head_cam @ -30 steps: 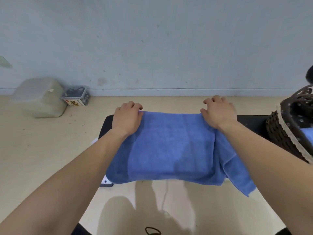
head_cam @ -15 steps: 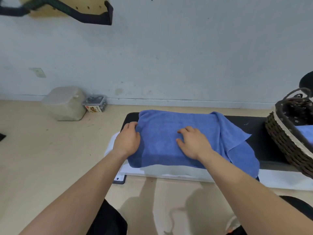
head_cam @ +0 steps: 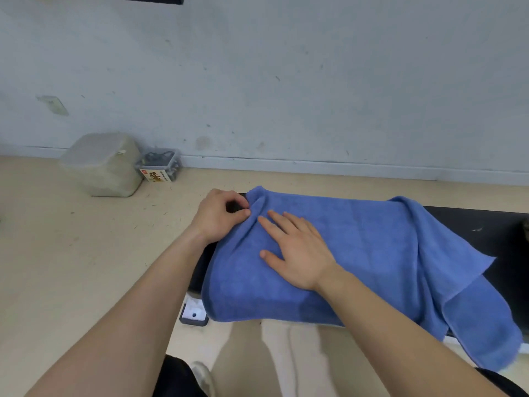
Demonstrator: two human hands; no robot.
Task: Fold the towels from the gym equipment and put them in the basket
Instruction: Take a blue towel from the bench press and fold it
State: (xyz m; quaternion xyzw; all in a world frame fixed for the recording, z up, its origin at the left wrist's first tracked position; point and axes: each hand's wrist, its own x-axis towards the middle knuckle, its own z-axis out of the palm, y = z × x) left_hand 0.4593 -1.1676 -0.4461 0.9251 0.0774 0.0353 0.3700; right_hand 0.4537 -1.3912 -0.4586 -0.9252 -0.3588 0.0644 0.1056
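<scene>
A blue towel (head_cam: 372, 253) lies folded over the black padded bench (head_cam: 492, 227), with a loose flap hanging off its right front side. At the towel's far left corner my left hand (head_cam: 220, 216) pinches the cloth edge between thumb and curled fingers. My right hand (head_cam: 294, 250) lies flat on the towel just right of that corner, fingers straight and pointing left. Only a sliver of the wicker basket (head_cam: 526, 229) shows at the right edge.
A pale lidded bin (head_cam: 103, 164) and a small clear box of parts (head_cam: 159, 167) stand on the floor by the wall at the left. The bench's white foot (head_cam: 194, 313) sits below the towel. My shoe (head_cam: 200, 376) shows at the bottom.
My right hand slid left across the towel to the far left corner. My left hand went from resting on the left edge to pinching the corner. The view swung left, hiding most of the basket.
</scene>
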